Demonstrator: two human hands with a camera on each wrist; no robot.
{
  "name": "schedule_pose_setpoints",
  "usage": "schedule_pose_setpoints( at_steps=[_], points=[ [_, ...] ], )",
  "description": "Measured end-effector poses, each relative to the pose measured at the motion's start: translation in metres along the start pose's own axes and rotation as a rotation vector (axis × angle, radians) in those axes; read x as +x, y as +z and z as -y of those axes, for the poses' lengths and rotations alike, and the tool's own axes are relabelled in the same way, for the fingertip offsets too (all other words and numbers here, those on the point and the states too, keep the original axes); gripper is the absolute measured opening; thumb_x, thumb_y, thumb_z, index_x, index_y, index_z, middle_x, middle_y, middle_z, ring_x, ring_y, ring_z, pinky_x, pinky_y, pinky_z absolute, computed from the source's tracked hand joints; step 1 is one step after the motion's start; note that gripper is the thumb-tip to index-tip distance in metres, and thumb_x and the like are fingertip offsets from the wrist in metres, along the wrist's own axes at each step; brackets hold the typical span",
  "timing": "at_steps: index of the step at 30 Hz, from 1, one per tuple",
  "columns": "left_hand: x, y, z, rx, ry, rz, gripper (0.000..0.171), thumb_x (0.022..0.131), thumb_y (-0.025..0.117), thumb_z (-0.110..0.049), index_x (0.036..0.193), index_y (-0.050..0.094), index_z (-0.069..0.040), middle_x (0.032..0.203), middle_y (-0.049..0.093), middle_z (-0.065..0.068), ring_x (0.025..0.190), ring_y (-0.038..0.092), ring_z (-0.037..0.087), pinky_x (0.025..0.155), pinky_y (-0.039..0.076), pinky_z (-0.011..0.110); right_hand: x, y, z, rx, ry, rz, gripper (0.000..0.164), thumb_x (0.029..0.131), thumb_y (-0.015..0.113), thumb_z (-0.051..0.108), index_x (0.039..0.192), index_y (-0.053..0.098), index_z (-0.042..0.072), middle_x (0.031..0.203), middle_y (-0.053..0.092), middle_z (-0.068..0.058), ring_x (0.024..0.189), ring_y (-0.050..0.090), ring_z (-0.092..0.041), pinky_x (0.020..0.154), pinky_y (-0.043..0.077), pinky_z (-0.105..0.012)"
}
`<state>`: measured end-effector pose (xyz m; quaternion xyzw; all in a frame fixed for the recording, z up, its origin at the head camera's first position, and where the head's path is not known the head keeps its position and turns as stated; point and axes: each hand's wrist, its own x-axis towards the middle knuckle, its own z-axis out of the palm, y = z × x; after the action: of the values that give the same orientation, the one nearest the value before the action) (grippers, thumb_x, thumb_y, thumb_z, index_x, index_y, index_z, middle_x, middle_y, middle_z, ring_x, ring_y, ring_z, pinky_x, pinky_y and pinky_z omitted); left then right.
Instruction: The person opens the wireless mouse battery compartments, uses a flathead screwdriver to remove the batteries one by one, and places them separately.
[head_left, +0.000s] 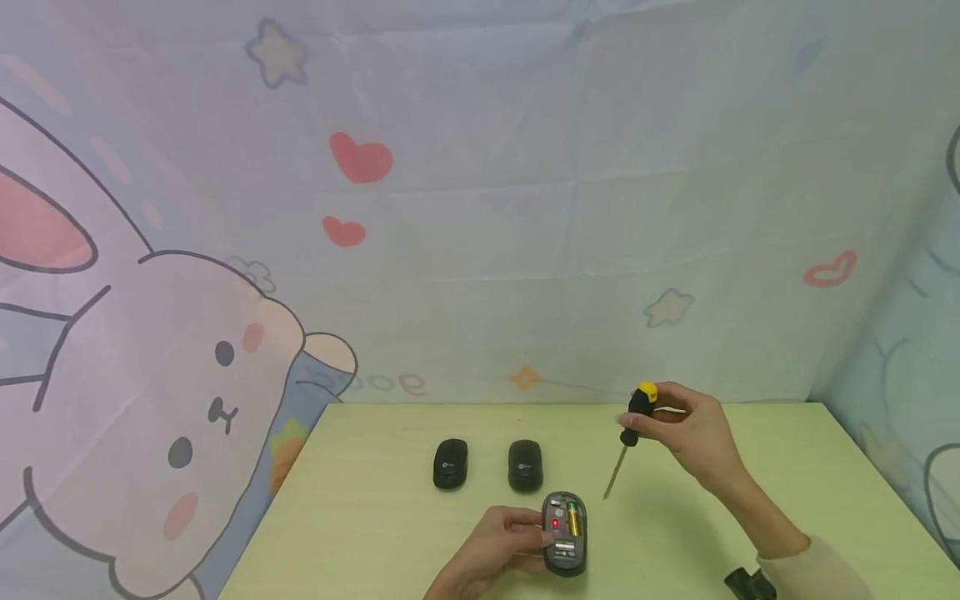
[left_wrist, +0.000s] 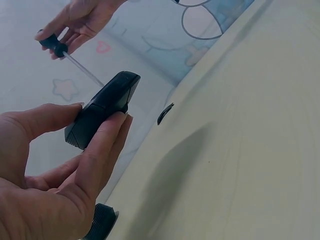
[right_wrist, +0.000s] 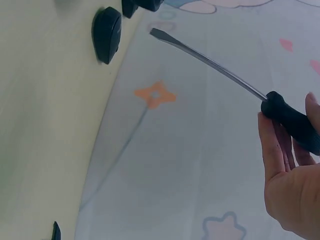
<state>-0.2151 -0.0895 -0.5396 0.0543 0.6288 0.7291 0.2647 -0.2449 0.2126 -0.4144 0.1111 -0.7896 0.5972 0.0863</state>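
Observation:
My left hand [head_left: 498, 546] holds a black computer mouse [head_left: 564, 560] by its side, above the table's near part. Its underside faces the head camera, with the battery bay uncovered, a battery [head_left: 573, 518] inside and a small red light showing. In the left wrist view, thumb and fingers pinch the mouse [left_wrist: 100, 112] from both sides. To the right, my right hand [head_left: 697, 433] grips a flat-blade screwdriver [head_left: 640, 414] by its black and yellow handle. The blade points down and stays apart from the mouse. The right wrist view shows the screwdriver's flat tip [right_wrist: 162, 36] touching nothing.
Two more black mice, a left one [head_left: 450, 463] and a right one [head_left: 525, 465], sit farther back on the pale table [head_left: 352, 517]. A dark object [head_left: 750, 583], partly cut off, lies near the right sleeve. A printed cloth [head_left: 480, 292] hangs behind the table.

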Motion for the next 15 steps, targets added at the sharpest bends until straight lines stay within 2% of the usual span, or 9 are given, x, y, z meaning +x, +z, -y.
schedule_pose_setpoints(
  at_steps=[5,11,15],
  points=[
    [0.001,0.002,-0.003,0.014,-0.031,-0.006,0.033,0.095,0.074,-0.007,0.124,0.07,0.007,0.114,0.079,0.018,0.093,0.078,0.019,0.078,0.069,0.032,-0.006,0.011,0.008,0.048,-0.046,-0.035,0.038,0.085,0.088,0.015,0.114,0.069,-0.001,0.099,0.081,0.016,0.089,0.08,-0.008,0.081,0.066,-0.019],
    [0.001,0.004,-0.005,0.04,-0.039,-0.005,0.031,0.094,0.075,-0.01,0.122,0.073,0.004,0.11,0.08,0.013,0.09,0.077,0.016,0.077,0.069,0.029,-0.014,0.025,0.013,-0.025,-0.143,-0.107,0.032,0.083,0.089,0.01,0.105,0.068,0.001,0.092,0.081,0.014,0.08,0.078,-0.004,0.075,0.065,-0.017],
    [0.001,0.005,-0.006,0.042,-0.044,-0.007,0.033,0.094,0.075,-0.012,0.122,0.073,0.004,0.11,0.08,0.013,0.089,0.076,0.015,0.075,0.069,0.027,-0.019,0.032,0.014,-0.014,-0.165,-0.118,0.032,0.081,0.09,0.009,0.101,0.067,0.002,0.092,0.081,0.01,0.077,0.077,-0.006,0.073,0.066,-0.02]
  ],
)
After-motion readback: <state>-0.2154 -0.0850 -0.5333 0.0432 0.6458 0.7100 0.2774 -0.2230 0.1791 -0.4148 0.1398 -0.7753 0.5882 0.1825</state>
